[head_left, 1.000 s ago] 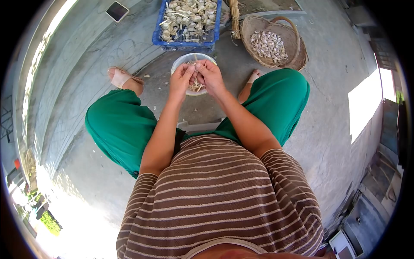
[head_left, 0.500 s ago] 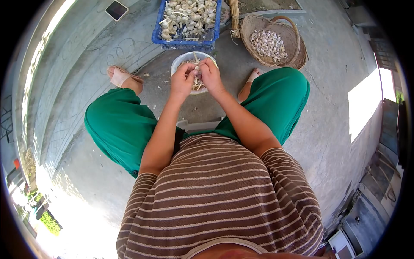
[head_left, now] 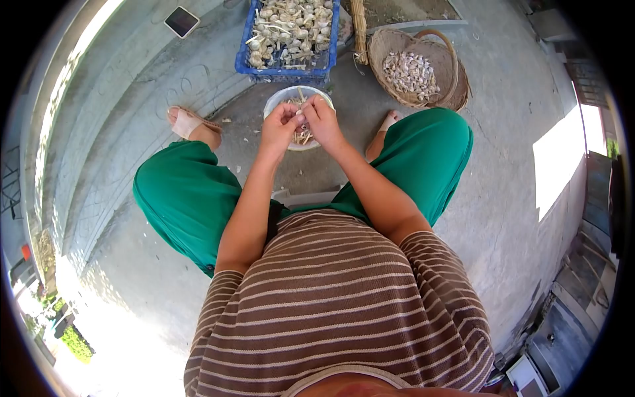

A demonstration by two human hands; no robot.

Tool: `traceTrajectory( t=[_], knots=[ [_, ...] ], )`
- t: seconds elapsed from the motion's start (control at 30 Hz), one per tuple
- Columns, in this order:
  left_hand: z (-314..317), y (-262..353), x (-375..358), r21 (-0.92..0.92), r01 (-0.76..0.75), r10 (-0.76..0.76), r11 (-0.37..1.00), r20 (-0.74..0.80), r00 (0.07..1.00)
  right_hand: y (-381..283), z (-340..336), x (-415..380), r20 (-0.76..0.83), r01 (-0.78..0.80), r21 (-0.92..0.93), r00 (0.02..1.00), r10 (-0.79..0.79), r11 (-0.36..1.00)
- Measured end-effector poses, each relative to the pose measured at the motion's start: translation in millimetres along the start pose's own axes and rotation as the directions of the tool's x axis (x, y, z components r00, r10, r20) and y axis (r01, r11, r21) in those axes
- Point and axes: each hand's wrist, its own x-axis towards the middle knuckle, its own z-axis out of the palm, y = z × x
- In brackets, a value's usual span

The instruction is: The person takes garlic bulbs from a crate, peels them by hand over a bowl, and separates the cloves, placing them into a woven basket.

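Note:
Over a white bucket (head_left: 270,100) between my feet, my left hand (head_left: 280,126) and my right hand (head_left: 323,123) meet with their fingertips pinched together. A small pale piece of garlic (head_left: 300,113) shows between the fingers, mostly covered by them. Beneath the hands, the bucket holds dry garlic stalks and skins (head_left: 303,137). Whole garlic bulbs (head_left: 294,28) with stalks fill much of a blue plastic crate (head_left: 283,73) just beyond. To the right, a wicker basket (head_left: 382,41) with a hooped handle carries a heap of separated cloves (head_left: 410,73).
A bundle of straw (head_left: 359,30) lies between crate and basket. On the concrete floor at upper left is a dark-screened tablet or phone (head_left: 182,22). My sandalled feet (head_left: 192,124) flank the bucket, and bits of skin are scattered nearby.
Both hands stay together over the bucket, with the fingers slightly shifted around the garlic. The whole view has moved a little, so the crate and bucket appear slightly lower.

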Motion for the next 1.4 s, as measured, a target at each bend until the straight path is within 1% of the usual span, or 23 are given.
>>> traceTrajectory(
  t=[0.07, 0.13, 0.17, 0.2, 0.23, 0.27, 0.33, 0.43, 0.47, 0.53, 0.57, 0.63, 0.67, 0.7, 0.73, 0.83, 0.87, 0.93, 1.03, 1.17, 1.27, 1.37, 1.4],
  knots=[
    [-2.2, -2.3, 1.7, -0.006, -0.018, 0.018, 1.0, 0.015, 1.0, 2.6, 0.9, -0.3, 0.01, -0.038, 0.046, 0.999, 0.037, 0.998],
    [-5.7, -2.5, 2.4, -0.013, -0.034, 0.035, 0.999, 0.03, 0.999, 1.4, 0.9, -0.3, 0.08, -0.158, 0.23, 0.986, 0.144, 0.96],
    [-8.5, -2.2, 2.5, -0.007, -0.018, 0.019, 1.0, 0.065, 0.998, 0.8, 0.6, -1.3, 0.08, -0.159, 0.23, 0.986, 0.144, 0.96],
    [-9.0, 0.1, 1.9, 0.0, -0.003, 0.003, 1.0, 0.1, 0.995, -1.4, -0.2, -2.7, 0.116, -0.219, 0.27, 0.974, 0.194, 0.938],
    [-8.4, 2.0, 1.3, 0.001, -0.003, 0.003, 1.0, 0.1, 0.995, -3.6, -1.0, -3.2, 0.154, -0.278, 0.306, 0.958, 0.241, 0.91],
    [-7.9, 4.0, 0.5, 0.012, 0.013, -0.014, 1.0, 0.087, 0.996, -5.9, -1.8, -2.9, 0.154, -0.278, 0.306, 0.958, 0.241, 0.91],
    [-8.6, 6.6, -0.7, 0.023, 0.03, -0.031, 0.999, 0.073, 0.997, -5.0, -4.1, -2.1, 0.248, -0.435, 0.453, 0.9, 0.359, 0.778],
    [-14.0, 8.1, -1.6, 0.04, 0.043, -0.046, 0.998, 0.085, 0.995, 2.2, -11.1, 3.9, 0.261, -0.471, 0.486, 0.882, 0.392, 0.736],
    [-14.9, 7.8, -1.8, -0.011, 0.077, -0.076, 0.997, 0.059, 0.995, 5.4, -9.0, 4.8, 0.261, -0.471, 0.486, 0.882, 0.392, 0.736],
    [-15.9, 5.1, -0.4, -0.062, 0.109, -0.107, 0.992, 0.036, 0.994, 22.1, -2.6, 5.0, 0.127, -0.308, 0.125, 0.948, 0.292, 0.943],
    [-16.1, 3.2, 1.1, -0.125, 0.113, -0.112, 0.986, 0.015, 0.994, 29.9, -3.6, 5.6, 0.126, -0.307, 0.126, 0.948, 0.292, 0.943],
    [-16.0, 2.7, 2.5, -0.189, 0.116, -0.12, 0.975, -0.007, 0.993, 34.5, -7.2, 6.1, 0.276, -0.519, 0.368, 0.854, 0.442, 0.772],
    [-15.9, 2.2, 2.8, -0.22, 0.101, -0.106, 0.97, -0.014, 0.994, 36.8, -6.4, 5.9, 0.276, -0.519, 0.368, 0.853, 0.443, 0.771],
    [-16.1, 1.7, 3.4, -0.251, 0.084, -0.093, 0.964, -0.022, 0.995, 30.2, -5.9, 6.3, 0.333, -0.579, 0.567, 0.811, 0.48, 0.586],
    [-16.3, 1.2, 4.1, -0.252, 0.084, -0.093, 0.964, -0.023, 0.995, 23.5, -6.0, 6.6, 0.399, -0.6, 0.718, 0.77, 0.498, 0.353],
    [-17.5, -3.7, 8.0, -0.246, 0.073, -0.092, 0.966, -0.064, 0.994, 10.8, -9.1, 7.9, 0.432, -0.575, 0.763, 0.794, 0.428, 0.297],
    [-18.1, -6.0, 9.4, -0.256, 0.046, -0.067, 0.966, -0.075, 0.995, 7.8, -8.1, 7.3, 0.432, -0.575, 0.762, 0.793, 0.429, 0.297],
    [-17.8, -6.1, 9.7, -0.265, 0.019, -0.044, 0.964, -0.087, 0.995, 7.6, -5.1, 6.4, 0.341, -0.506, 0.745, 0.849, 0.403, 0.434],
    [-17.0, -6.5, 9.8, -0.292, 0.028, -0.058, 0.956, -0.096, 0.994, 10.7, -6.7, 7.6, 0.324, -0.495, 0.717, 0.86, 0.395, 0.491],
    [-15.5, -6.9, 9.0, -0.361, 0.05, -0.086, 0.931, -0.083, 0.993, 13.0, -9.7, 7.5, 0.322, -0.49, 0.723, 0.862, 0.391, 0.486],
    [-13.5, -6.1, 9.0, -0.389, 0.061, -0.1, 0.919, -0.081, 0.992, 14.8, -13.1, 7.9, 0.368, -0.495, 0.724, 0.866, 0.338, 0.481],
    [-9.1, -3.8, 8.7, -0.365, 0.049, -0.082, 0.93, -0.077, 0.994, -2.8, -10.9, 8.4, 0.29, -0.459, 0.741, 0.877, 0.382, 0.49],
    [-8.6, -4.2, 8.7, -0.338, 0.03, -0.061, 0.941, -0.081, 0.995, -4.4, -11.6, 9.1, 0.319, -0.443, 0.659, 0.897, 0.307, 0.608]
  ],
)
